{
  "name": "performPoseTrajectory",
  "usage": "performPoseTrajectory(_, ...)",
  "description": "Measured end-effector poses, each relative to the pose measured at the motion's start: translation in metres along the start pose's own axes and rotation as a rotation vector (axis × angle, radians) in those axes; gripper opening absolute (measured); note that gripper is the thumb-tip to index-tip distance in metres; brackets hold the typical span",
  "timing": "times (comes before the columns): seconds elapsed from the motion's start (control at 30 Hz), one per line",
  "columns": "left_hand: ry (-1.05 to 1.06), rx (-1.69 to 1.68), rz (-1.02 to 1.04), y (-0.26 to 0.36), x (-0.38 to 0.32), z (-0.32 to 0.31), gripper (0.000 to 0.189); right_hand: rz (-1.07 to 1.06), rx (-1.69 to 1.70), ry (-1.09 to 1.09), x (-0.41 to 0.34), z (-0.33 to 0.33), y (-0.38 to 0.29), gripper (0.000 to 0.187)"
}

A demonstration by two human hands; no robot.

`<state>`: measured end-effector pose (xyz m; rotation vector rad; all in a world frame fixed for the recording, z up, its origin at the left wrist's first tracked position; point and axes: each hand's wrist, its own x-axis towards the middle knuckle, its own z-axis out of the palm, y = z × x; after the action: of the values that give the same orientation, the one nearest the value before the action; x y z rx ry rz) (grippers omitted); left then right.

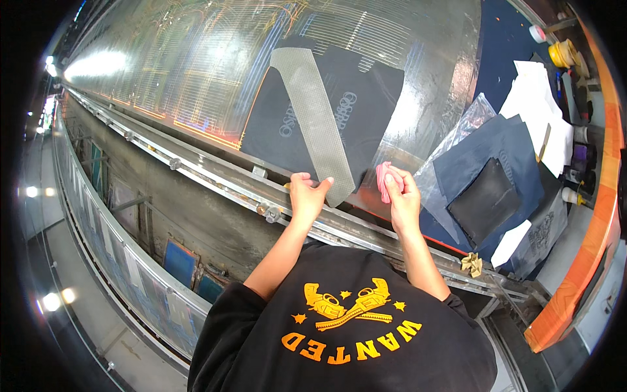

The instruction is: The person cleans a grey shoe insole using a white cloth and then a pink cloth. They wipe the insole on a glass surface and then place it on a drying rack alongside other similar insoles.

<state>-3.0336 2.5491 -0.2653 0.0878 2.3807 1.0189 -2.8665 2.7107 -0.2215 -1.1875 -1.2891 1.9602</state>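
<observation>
A long grey strip with a fine grid texture (313,112) lies slantwise across dark printed fabric pieces (374,103) on the metal-topped table (210,59). My left hand (308,198) is at the strip's near end, its thumb against the left edge. That end reaches over the table's front rail. Whether my left fingers grip the strip from below is hidden. To the right of the strip, my right hand (404,196) holds a crumpled pink cloth (383,182) between thumb and fingers, just above the table's front edge.
On the right are dark blue fabric sheets (509,142), a black piece (485,201), clear plastic film (472,117) and white paper (534,98). Crumpled tan paper (471,264) lies by the metal rail (196,171). A wood-patterned edge (600,235) curves along the far right.
</observation>
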Motion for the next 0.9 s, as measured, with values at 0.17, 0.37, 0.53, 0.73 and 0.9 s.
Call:
performPoseTrajectory(0.17, -0.095, 0.226, 0.199, 0.025, -0.026, 0.008, 0.061, 0.084, 0.097, 0.004, -0.021, 0.006, 0.010, 0.029)
performPoseTrajectory(0.37, -0.319, 0.042, 0.153, 0.001, 0.000, -0.003, 0.046, 0.019, 0.007, 0.099, -0.037, 0.036, 0.008, 0.029)
performPoseTrajectory(0.53, -0.535, -0.253, 0.036, -0.021, 0.027, -0.019, 0.048, -0.160, -0.329, 0.092, 0.004, 0.068, 0.021, 0.027)
performPoseTrajectory(0.73, -0.812, -0.527, -0.228, -0.006, 0.061, -0.058, 0.054, 0.051, -0.498, 0.140, 0.021, 0.086, 0.053, 0.017)
performPoseTrajectory(0.9, -1.014, -0.556, -0.338, -0.008, 0.087, -0.061, 0.047, 0.380, -0.051, 0.012, -0.003, 0.139, 0.034, 0.017)
